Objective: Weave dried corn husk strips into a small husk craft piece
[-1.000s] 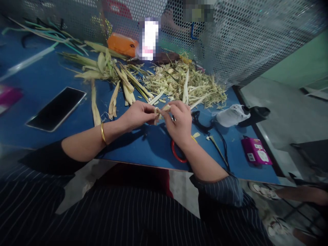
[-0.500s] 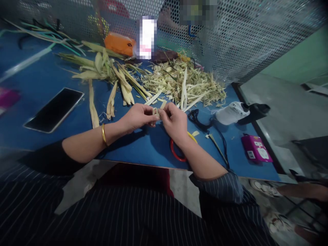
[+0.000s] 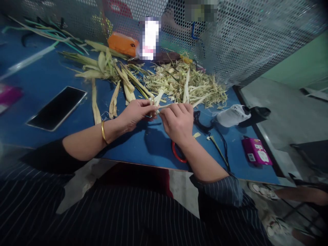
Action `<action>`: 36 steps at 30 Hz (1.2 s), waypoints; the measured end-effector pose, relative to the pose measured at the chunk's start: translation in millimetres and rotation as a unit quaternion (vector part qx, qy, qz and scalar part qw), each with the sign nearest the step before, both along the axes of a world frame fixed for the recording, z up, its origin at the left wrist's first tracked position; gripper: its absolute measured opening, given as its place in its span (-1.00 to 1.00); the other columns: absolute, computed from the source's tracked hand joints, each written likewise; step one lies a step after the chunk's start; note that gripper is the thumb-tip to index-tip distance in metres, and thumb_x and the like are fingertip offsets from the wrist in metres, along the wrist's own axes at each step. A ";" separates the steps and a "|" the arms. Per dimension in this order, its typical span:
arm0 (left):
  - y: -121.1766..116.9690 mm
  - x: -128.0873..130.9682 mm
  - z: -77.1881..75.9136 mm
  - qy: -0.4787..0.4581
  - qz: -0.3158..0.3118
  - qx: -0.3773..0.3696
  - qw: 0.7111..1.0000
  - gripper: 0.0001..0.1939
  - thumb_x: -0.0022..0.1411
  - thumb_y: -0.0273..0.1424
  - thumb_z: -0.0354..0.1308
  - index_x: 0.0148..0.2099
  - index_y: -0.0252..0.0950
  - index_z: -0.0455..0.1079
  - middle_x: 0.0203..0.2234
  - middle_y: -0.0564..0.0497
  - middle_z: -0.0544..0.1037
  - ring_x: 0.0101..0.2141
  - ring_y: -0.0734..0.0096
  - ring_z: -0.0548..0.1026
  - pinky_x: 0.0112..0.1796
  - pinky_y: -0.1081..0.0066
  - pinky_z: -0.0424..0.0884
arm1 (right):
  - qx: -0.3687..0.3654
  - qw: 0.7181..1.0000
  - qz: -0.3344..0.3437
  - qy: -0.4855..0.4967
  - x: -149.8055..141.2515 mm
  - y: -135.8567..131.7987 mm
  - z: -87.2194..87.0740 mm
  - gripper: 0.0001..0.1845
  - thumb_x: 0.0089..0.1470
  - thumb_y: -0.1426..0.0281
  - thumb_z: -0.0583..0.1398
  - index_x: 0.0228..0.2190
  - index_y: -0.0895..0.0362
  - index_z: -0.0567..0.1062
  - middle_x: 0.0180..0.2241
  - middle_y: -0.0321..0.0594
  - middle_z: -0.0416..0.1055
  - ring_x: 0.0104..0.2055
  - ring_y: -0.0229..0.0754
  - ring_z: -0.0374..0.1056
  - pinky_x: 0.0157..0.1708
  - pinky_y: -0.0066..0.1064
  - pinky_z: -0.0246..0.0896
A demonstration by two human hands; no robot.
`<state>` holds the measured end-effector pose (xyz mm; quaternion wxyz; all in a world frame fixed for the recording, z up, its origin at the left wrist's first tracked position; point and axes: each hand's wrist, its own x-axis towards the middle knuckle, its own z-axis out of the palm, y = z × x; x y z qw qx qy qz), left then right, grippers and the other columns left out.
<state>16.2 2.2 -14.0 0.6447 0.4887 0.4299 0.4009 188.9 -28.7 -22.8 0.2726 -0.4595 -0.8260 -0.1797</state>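
Observation:
My left hand pinches a small looped piece of pale corn husk between thumb and fingers, above the front of the blue table. Close beside it, my right hand has its fingers closed on a narrow pale husk strip that runs to the left fingertips. The ends inside the fingers are hidden. A red ring-shaped handle shows partly beneath my right wrist. Behind the hands lie whole dry corn husks and a heap of husk scraps.
A dark-screened phone lies at the left. White and black spools, a black cord and a purple power socket are on the right. An orange packet and a lit screen stand before a perforated metal panel.
My right hand has turned and shifted slightly right, its knuckles now higher. A pale strip now shows stretched between both hands. The left hand keeps its pinch.

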 end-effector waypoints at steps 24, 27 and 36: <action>-0.9 4.1 -9.2 0.006 -0.020 0.024 0.999 -0.80 -0.01 -0.32 0.36 -0.38 -0.36 0.51 -0.53 0.02 0.53 -0.53 0.57 0.41 -0.43 0.51 0.36 | -0.245 0.847 0.091 0.463 -8.9 2.4 -4.1 -0.89 0.15 0.29 0.18 -0.31 0.05 0.47 -0.40 -0.30 0.44 -0.42 -0.29 0.36 -0.29 -0.38 0.31; -3.3 6.5 -8.5 0.023 -0.008 0.044 0.999 -0.81 -0.04 -0.38 0.35 -0.36 -0.37 0.48 -0.57 0.05 0.51 -0.55 0.58 0.40 -0.45 0.51 0.36 | -0.232 0.865 0.054 0.442 -9.7 0.6 -2.6 -0.91 0.11 0.33 0.21 -0.36 0.07 0.40 -0.49 -0.36 0.36 -0.47 -0.31 0.31 -0.39 -0.42 0.27; -1.9 4.1 -11.6 0.127 0.047 0.152 0.979 -0.75 0.00 -0.33 0.32 -0.28 -0.39 0.54 -0.51 0.01 0.55 -0.51 0.51 0.44 -0.43 0.47 0.38 | -0.242 0.882 0.002 0.405 -1.8 7.8 -6.4 -0.86 0.01 0.37 0.25 -0.53 0.12 0.43 -0.53 -0.35 0.29 -0.47 -0.32 0.17 -0.43 -0.43 0.11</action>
